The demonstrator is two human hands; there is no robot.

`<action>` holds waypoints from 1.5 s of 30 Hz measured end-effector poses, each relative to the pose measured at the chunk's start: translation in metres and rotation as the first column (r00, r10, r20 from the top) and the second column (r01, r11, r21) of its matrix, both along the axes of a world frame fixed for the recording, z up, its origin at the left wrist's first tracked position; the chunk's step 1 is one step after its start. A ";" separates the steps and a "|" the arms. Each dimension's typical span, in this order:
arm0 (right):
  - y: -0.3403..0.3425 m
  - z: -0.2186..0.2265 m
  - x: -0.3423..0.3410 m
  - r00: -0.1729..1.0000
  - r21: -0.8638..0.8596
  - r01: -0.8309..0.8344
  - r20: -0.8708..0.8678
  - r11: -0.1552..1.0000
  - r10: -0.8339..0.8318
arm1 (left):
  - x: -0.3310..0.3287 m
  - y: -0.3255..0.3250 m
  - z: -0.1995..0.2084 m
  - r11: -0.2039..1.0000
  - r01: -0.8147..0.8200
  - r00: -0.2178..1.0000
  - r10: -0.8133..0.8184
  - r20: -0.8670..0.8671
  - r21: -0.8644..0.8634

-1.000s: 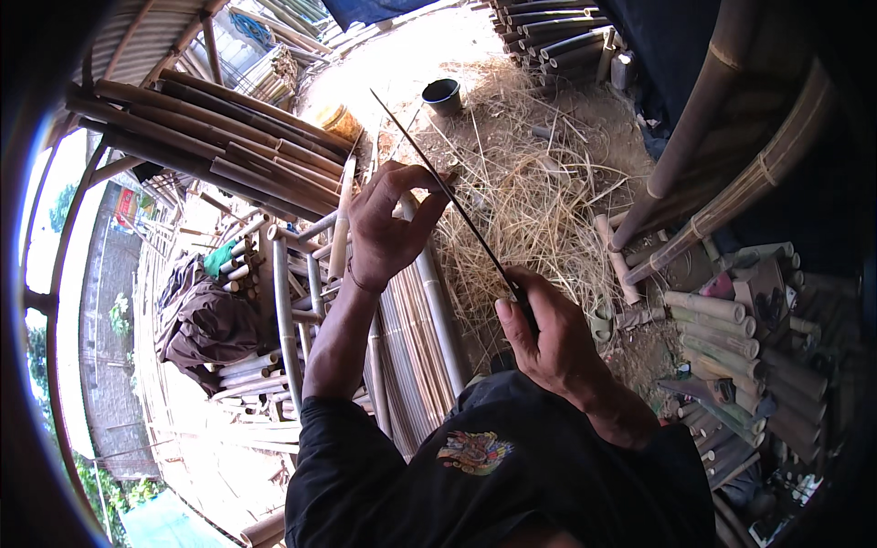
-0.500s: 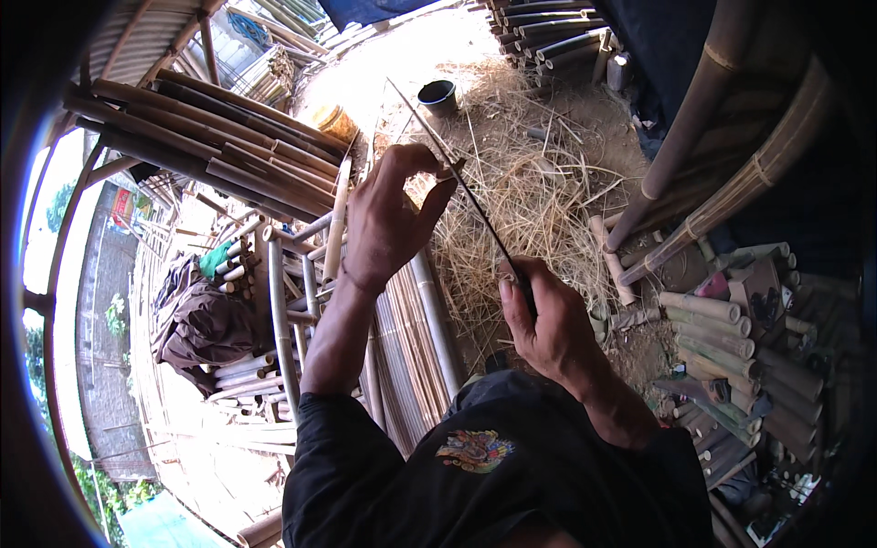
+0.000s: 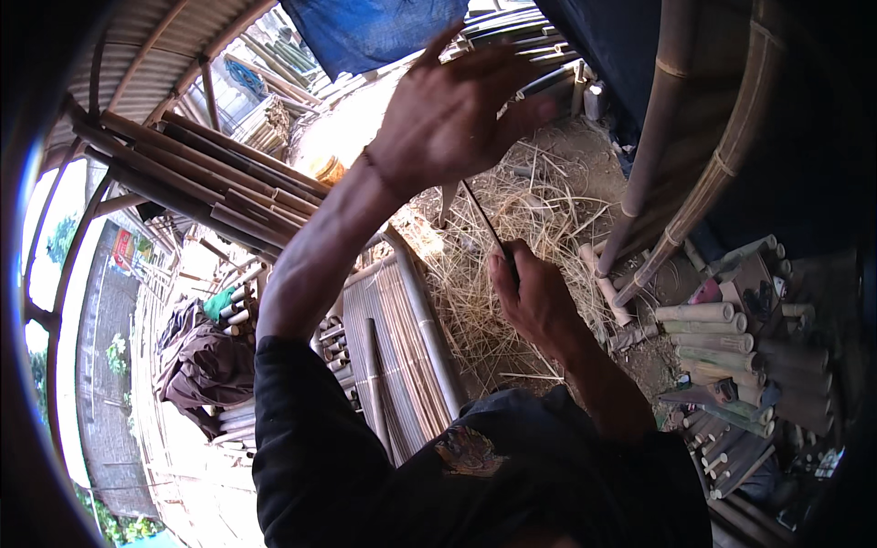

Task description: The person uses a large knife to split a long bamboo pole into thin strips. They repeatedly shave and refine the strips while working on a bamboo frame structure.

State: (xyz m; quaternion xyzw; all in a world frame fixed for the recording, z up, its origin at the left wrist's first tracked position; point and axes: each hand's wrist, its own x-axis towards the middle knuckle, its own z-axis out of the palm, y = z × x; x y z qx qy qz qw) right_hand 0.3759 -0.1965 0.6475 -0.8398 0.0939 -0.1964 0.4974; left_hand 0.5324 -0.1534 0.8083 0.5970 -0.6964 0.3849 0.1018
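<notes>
My right hand is closed round the dark handle of a long-bladed knife. Its thin blade, seen nearly edge-on, slants up and left until my left hand hides its far part. Raised in front of me, my left hand has its fingers spread and somewhat blurred. Nothing shows in its grasp. Just under that hand is a small pale pointed piece; whether it touches the blade, I cannot tell.
Pale shavings litter the ground ahead. A slatted bamboo bench lies below my left arm. Bamboo poles are stacked at left, with cut lengths piled at right. Upright poles stand beside a dark sheet.
My left hand has let go of the small piece pinched at the blade, opened, and swung up and right. The right hand still holds the knife, slightly higher. The view has shifted.
</notes>
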 end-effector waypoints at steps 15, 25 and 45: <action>0.033 -0.097 0.018 0.997 -0.017 -0.075 -0.017 0.997 0.075 | 0.119 0.027 -0.119 0.926 -0.240 0.832 0.351 -0.429 0.292; 0.036 -0.074 0.037 0.991 -0.012 -0.105 -0.082 0.994 0.104 | 0.008 0.119 -0.140 0.955 -0.231 0.679 0.022 -0.734 -0.185; 0.020 -0.161 0.169 0.971 -0.256 -0.164 -0.210 0.953 0.111 | 0.055 0.126 -0.166 0.749 -0.369 0.752 -0.107 -0.650 -0.550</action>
